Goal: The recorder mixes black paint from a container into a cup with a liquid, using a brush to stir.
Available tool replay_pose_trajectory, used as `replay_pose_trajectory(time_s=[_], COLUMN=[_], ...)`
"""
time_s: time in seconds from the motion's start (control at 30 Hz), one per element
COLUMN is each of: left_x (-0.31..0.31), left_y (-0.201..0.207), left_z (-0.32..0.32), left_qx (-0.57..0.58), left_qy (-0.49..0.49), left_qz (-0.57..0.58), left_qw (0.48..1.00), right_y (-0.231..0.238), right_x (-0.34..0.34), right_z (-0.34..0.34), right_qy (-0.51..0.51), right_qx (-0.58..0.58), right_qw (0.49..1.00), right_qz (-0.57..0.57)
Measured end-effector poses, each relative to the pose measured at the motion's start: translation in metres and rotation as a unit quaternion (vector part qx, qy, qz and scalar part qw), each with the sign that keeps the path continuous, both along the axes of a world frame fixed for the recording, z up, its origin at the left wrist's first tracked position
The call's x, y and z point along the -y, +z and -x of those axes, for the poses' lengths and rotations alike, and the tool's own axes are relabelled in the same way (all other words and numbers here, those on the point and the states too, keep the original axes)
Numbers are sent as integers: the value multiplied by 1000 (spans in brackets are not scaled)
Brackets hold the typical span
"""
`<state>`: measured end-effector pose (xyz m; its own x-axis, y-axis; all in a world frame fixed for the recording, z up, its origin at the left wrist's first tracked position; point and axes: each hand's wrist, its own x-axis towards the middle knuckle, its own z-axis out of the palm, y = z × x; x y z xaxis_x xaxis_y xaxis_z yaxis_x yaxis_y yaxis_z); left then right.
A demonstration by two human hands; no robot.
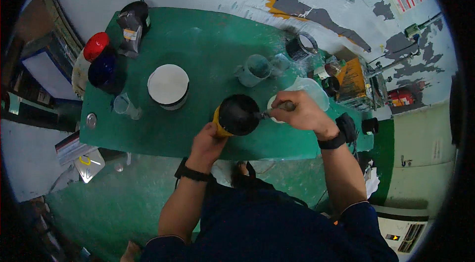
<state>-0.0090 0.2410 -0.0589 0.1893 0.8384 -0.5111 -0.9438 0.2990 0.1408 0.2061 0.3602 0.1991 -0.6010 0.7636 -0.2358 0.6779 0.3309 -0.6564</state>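
Note:
My left hand (207, 142) is closed round the near left side of a yellow can (222, 122), which is tilted so its round black opening (237, 113) faces up toward me. In my right hand (306, 111) is a tool with a wooden handle (287, 106), gripped in the fist. Its metal end reaches left to the can's right rim; I cannot tell how far it goes inside. A white round lid or tub (273, 109) lies partly hidden under my right hand. Just behind that hand stands a translucent plastic container (316, 92).
On the green table (208, 39) stand a white-topped tub (168, 84), a clear beaker (256, 68), a small plastic cup (124, 106) and a black can (301, 47). Red (96, 46) and dark blue (104, 74) containers sit at the left edge. A stained box (352, 81) stands right.

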Motion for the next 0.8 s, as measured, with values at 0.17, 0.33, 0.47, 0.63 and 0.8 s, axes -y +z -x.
replay_pose_trajectory(time_s=[0.17, 0.33, 0.47, 0.63, 0.8], left_x=[-3, -2, -4, -4, -2], left_y=[8, -9, -10, 1, -6], left_z=[-3, -5, -3, -3, -4], left_qx=[-7, 18, 16, 9, 5], left_qy=[17, 17, 3, 14, 14], left_qz=[11, -26, -23, 3, -2], left_qw=[1000, 999, 1000, 1000, 1000], right_y=[-1, -21, -22, -4, -15], right_x=[14, 5, -5, 5, 16], right_z=[19, -1, -5, -3, 3], right_qy=[-203, -157, 17, -37, -192], right_qx=[-51, -155, -92, -7, -101], right_qw=[958, 970, 992, 999, 958], right_qz=[198, 104, -86, 7, 189])
